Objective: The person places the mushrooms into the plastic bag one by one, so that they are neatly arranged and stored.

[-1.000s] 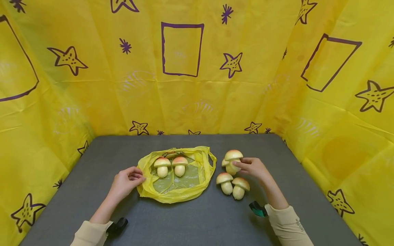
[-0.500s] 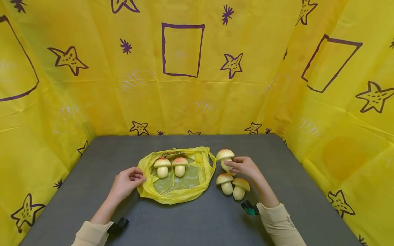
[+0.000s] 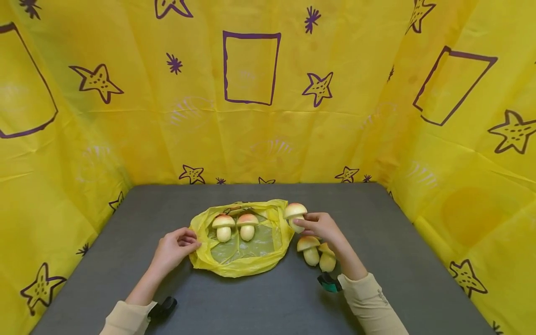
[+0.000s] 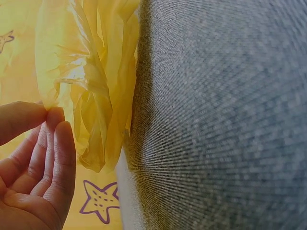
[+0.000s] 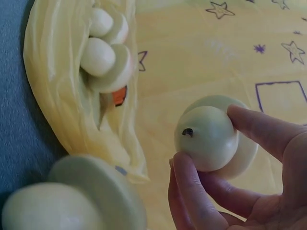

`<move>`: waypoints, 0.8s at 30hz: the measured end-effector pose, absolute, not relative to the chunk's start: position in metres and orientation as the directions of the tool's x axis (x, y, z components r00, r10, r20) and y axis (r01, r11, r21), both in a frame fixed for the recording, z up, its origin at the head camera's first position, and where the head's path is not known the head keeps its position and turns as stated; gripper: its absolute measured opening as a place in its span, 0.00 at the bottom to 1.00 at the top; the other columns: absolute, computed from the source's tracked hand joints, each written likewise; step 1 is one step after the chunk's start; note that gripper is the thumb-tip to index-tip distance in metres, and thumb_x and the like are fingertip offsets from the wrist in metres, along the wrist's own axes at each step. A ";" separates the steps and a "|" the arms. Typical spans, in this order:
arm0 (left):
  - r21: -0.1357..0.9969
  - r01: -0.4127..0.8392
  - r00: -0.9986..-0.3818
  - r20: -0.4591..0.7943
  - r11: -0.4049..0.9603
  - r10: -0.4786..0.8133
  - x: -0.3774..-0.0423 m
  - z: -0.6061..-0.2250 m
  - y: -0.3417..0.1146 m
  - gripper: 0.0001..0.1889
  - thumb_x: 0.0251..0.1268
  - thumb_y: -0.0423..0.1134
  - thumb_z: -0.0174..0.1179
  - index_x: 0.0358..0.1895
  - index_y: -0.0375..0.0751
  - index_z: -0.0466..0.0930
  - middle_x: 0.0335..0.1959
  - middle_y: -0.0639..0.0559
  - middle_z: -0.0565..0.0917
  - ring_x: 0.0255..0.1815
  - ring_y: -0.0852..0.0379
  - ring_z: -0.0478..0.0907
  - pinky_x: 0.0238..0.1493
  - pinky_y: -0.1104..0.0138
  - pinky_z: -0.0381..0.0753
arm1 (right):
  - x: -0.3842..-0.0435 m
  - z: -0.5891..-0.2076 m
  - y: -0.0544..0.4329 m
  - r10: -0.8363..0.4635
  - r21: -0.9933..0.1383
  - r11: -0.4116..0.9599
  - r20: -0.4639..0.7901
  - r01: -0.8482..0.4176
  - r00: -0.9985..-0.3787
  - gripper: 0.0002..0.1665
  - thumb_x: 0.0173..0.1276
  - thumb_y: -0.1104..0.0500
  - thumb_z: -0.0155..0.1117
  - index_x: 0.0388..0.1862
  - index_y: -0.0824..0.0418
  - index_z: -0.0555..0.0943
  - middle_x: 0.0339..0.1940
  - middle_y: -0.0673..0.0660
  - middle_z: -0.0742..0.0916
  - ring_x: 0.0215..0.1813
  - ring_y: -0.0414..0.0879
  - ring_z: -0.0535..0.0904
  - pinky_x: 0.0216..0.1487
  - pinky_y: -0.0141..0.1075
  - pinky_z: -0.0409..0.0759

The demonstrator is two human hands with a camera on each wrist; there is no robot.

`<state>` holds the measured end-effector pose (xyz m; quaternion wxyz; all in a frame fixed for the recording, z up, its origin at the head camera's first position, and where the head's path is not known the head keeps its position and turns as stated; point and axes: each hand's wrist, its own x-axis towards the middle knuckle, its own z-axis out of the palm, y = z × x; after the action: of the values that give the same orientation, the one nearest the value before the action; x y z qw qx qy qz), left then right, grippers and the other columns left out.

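A mushroom (image 3: pixel 295 212) is hovering just beside the yellow bag's (image 3: pixel 238 270) right edge, and my right hand (image 3: pixel 321 226) is pinching its stem between thumb and fingers — probably because the stem is offering an easier grip than the wide cap. My left hand (image 3: pixel 173 247) is pinching the bag's left rim, presumably bracing its mouth open around two mushrooms (image 3: pixel 224 234) inside. Two others (image 3: pixel 311 256) are lying on the tabletop (image 3: pixel 259 302), near my right wrist.

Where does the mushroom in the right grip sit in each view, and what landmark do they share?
Head: mushroom in the right grip, just right of centre, below mid-height.
Left wrist: not in it.
Right wrist: mushroom right of centre, stem end facing the camera.
Shared landmark: yellow bag, in all three.
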<state>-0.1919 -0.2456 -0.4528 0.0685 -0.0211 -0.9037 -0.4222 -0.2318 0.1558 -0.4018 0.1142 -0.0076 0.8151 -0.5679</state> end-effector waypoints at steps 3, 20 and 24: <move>0.761 0.094 -0.990 0.139 0.642 -0.020 -0.191 -0.451 -0.245 0.14 0.53 0.41 0.70 0.38 0.37 0.80 0.32 0.49 0.84 0.31 0.61 0.79 0.32 0.74 0.78 | -0.233 -0.405 0.149 -0.145 -0.930 0.351 -0.169 0.109 -0.975 0.35 0.60 0.47 0.68 0.57 0.72 0.76 0.54 0.68 0.82 0.47 0.57 0.84 0.49 0.45 0.81; 0.760 0.094 -0.991 0.136 0.643 -0.016 -0.190 -0.451 -0.244 0.14 0.54 0.41 0.70 0.39 0.37 0.80 0.33 0.48 0.84 0.32 0.60 0.79 0.32 0.74 0.78 | -0.242 -0.415 0.122 -0.160 -0.932 0.350 -0.161 0.096 -0.974 0.36 0.61 0.51 0.68 0.59 0.75 0.73 0.55 0.71 0.80 0.49 0.57 0.83 0.49 0.43 0.81; 0.761 0.088 -0.991 0.130 0.643 -0.017 -0.190 -0.452 -0.244 0.14 0.53 0.41 0.70 0.39 0.37 0.80 0.33 0.48 0.84 0.32 0.60 0.79 0.32 0.74 0.77 | -0.243 -0.415 0.117 -0.178 -0.937 0.338 -0.156 0.089 -0.972 0.38 0.62 0.51 0.68 0.62 0.76 0.69 0.62 0.73 0.75 0.53 0.60 0.81 0.49 0.42 0.81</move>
<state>-0.1900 -0.2444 -0.4518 0.0627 -0.0196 -0.9041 -0.4221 -0.2433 0.1169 -0.4153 0.1161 -0.0275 0.8097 -0.5746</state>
